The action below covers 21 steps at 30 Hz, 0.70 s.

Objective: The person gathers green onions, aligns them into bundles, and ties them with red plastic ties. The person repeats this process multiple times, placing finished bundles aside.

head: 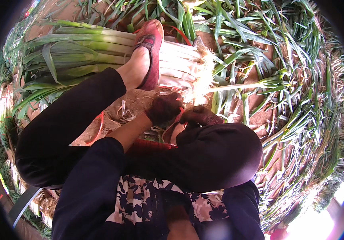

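A bundle of long green onions or leeks [178, 64] lies across the ground, with its green tops to the left and pale rooted ends to the right. My foot in a red shoe [154, 57] presses on its middle. Just below the bundle, my left hand [165, 108] in a dark glove is closed around a thin red strap [181, 111]. My right hand [201, 116], also in a dark glove, pinches the strap close beside it. Part of a red band [179, 32] shows at the bundle's far side. My right forearm is partly hidden behind my raised leg.
A single stalk [244, 86] lies right of the roots. Loose green leaves [250, 39] cover the ground ahead and to the right. Another red strap [100, 129] lies on the soil at left. My bent knee [235, 153] stands close to my right hand.
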Motion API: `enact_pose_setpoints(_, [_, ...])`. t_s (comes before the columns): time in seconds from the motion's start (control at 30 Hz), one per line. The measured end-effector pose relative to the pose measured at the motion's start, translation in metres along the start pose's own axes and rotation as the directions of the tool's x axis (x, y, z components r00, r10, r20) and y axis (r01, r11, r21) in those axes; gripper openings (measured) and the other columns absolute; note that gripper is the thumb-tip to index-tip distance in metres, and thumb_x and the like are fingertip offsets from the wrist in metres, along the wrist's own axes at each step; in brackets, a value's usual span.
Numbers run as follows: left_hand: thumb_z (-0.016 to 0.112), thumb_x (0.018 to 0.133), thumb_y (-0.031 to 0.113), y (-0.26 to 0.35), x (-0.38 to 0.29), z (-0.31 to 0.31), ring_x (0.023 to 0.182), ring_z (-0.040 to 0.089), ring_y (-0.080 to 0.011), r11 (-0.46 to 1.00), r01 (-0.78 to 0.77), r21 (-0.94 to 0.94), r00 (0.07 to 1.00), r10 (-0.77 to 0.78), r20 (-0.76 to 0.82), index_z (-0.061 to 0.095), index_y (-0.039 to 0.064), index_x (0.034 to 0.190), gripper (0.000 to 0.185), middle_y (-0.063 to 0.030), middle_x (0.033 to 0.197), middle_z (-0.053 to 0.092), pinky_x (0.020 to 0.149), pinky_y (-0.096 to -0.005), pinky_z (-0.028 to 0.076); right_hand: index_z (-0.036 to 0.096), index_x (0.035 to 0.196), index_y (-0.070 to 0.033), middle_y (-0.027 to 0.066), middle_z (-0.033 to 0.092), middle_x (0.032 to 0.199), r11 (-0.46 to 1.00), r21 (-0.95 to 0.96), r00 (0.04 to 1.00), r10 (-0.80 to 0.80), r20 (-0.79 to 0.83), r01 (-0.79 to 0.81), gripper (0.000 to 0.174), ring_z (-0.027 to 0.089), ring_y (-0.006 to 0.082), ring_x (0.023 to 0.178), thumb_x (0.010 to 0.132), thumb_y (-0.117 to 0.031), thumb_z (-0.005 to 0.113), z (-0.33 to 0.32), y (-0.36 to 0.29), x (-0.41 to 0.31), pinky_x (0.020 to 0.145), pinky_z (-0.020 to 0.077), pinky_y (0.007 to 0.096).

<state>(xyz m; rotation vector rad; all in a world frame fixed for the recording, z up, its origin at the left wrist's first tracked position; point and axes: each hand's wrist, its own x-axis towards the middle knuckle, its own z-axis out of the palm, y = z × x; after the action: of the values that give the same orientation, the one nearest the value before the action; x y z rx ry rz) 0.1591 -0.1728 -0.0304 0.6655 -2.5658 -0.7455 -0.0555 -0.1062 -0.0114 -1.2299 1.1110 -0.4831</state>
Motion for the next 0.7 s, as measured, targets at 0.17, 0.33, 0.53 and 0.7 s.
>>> enact_pose_setpoints(0.17, [0.057,0.088,0.025,-0.027,-0.028,-0.027,0.063,0.063,-0.0316,0.923,0.312,0.227,0.931,-0.344,0.119,0.061,0.009,0.081,0.018,-0.0151,0.080,0.061,0.053,-0.0428,0.050,0.054,0.069,-0.010,-0.0016,0.046,0.053,0.906,0.261,0.786,0.421,-0.453,-0.335,0.030,0.039,0.0075,0.043,0.091,-0.030,0.060,-0.018,0.038,0.011,0.041,0.0295,0.0256])
enact_pose_setpoints(0.33, [0.049,0.096,0.023,-0.015,-0.003,-0.023,0.073,0.061,-0.0377,0.968,0.227,-0.108,0.970,-0.235,-0.068,0.064,0.001,0.083,0.029,-0.0202,0.079,0.061,0.064,-0.0427,0.048,0.052,0.071,-0.016,-0.0050,0.040,0.055,0.635,0.766,0.959,0.267,-0.094,-0.101,0.030,0.035,0.0087,0.048,0.087,-0.039,0.062,0.014,0.031,0.041,0.046,0.0269,0.0267])
enact_pose_setpoints(0.53, [0.058,0.088,0.014,-0.001,0.049,-0.023,0.073,0.061,-0.0371,0.952,0.235,-0.195,0.904,-0.287,-0.316,0.061,-0.001,0.084,0.016,-0.0210,0.082,0.061,0.065,-0.0416,0.048,0.060,0.074,-0.007,0.0011,0.055,0.067,0.913,0.240,0.810,0.405,-0.424,-0.331,0.024,0.051,0.0130,0.057,0.086,-0.026,0.064,-0.015,0.084,-0.056,0.055,0.0405,0.0306])
enact_pose_setpoints(0.7, [0.056,0.088,0.012,-0.002,0.056,-0.029,0.082,0.063,-0.0369,0.928,0.329,-0.177,0.899,-0.365,-0.243,0.063,-0.002,0.091,0.016,-0.0223,0.089,0.063,0.073,-0.0412,0.050,0.066,0.081,-0.003,0.0097,0.065,0.074,0.867,0.010,0.794,0.460,-0.396,-0.498,0.026,0.061,0.0183,0.065,0.088,-0.028,0.064,-0.022,0.132,-0.149,0.060,0.0468,0.0346])
